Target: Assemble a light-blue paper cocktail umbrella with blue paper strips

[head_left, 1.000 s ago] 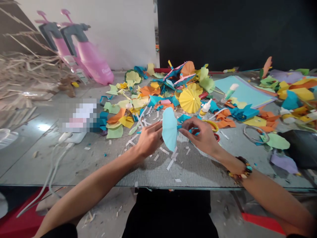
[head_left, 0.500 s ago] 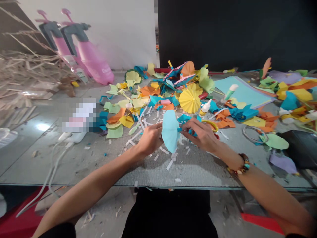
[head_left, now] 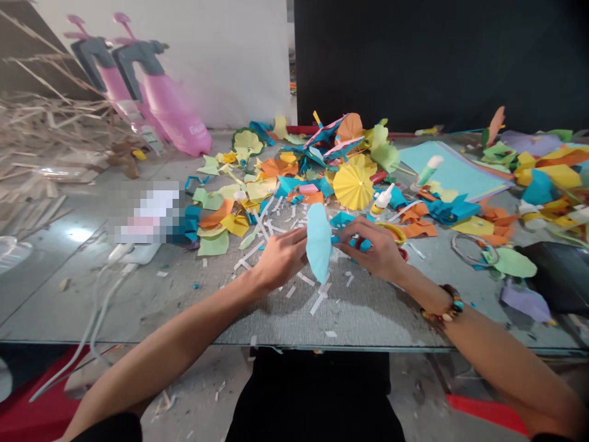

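Partly hidden, blue paper piece [head_left: 318, 242], held between left hand [head_left: 283, 258], right hand [head_left: 369, 248]

Your left hand [head_left: 281, 259] and right hand [head_left: 370, 250] hold a folded pale blue paper [head_left: 318, 243] upright above white paper strips [head_left: 317, 304] on the table [head_left: 138, 294].

1. I see a light blue paper fan [head_left: 318, 242] between my left hand [head_left: 281, 258] and my right hand [head_left: 370, 248].
2. Bright blue paper bits [head_left: 353, 244] show by my right hand.
3. Past my right hand, a yellow paper fan [head_left: 354, 188] has thin lines.

Pink spray bottles [head_left: 172, 110], dried straw [head_left: 41, 120], yellow paper fan [head_left: 353, 188], small glue bottle [head_left: 381, 201]
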A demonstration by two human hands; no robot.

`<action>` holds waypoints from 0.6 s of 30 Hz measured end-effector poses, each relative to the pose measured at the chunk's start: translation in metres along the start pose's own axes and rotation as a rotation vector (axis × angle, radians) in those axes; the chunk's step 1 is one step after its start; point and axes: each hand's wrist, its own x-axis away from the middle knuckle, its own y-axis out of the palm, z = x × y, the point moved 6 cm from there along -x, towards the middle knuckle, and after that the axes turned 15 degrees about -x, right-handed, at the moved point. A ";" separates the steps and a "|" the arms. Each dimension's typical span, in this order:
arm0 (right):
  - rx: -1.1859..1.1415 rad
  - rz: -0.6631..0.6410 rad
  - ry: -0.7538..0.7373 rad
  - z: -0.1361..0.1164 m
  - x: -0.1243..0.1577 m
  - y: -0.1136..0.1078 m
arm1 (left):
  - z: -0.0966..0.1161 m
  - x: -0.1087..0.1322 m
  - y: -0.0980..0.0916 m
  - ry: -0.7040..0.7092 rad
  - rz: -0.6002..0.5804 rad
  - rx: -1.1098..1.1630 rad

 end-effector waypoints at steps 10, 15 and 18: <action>0.082 -0.036 -0.091 -0.009 0.000 0.000 | -0.004 0.002 0.003 0.013 -0.030 0.026; 0.034 0.051 -0.114 -0.009 0.000 -0.002 | -0.005 0.004 0.003 -0.002 0.016 0.032; -0.006 0.062 -0.020 -0.001 0.001 0.001 | -0.003 0.004 0.003 -0.005 0.025 0.027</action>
